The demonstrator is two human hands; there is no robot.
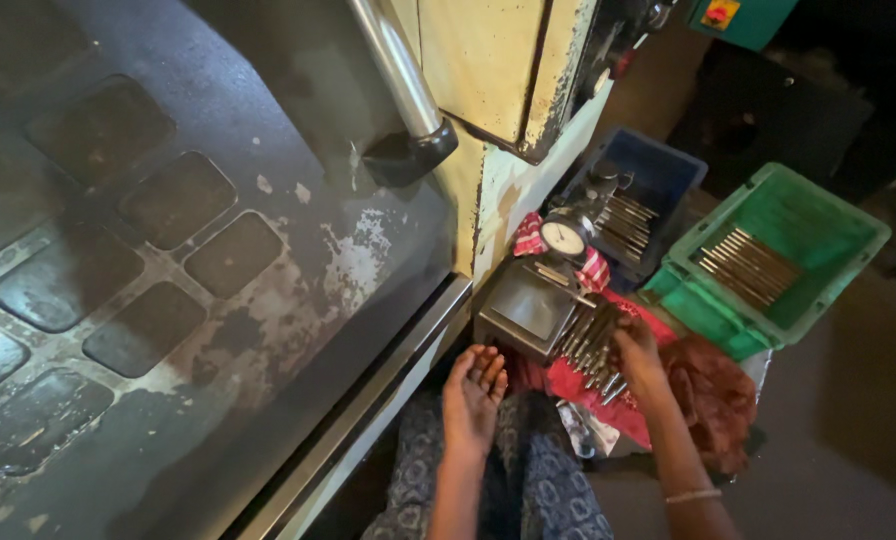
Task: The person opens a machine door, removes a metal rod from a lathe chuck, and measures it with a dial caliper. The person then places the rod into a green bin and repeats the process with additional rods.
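Observation:
My left hand (473,390) is held palm up over my lap, fingers loosely apart, with nothing in it. My right hand (636,350) reaches onto a bunch of thin metal rods (590,350) lying on a red cloth (578,385), its fingers over the rods' ends. Just beyond the rods stands a small grey metal block stand (526,310) with a round dial gauge (566,238) above it.
A large dark machine door (168,250) with a steel handle (398,70) fills the left. A blue crate (658,180) and a green crate (818,240) at the right each hold more metal rods. A brown cloth (713,400) lies by my right wrist.

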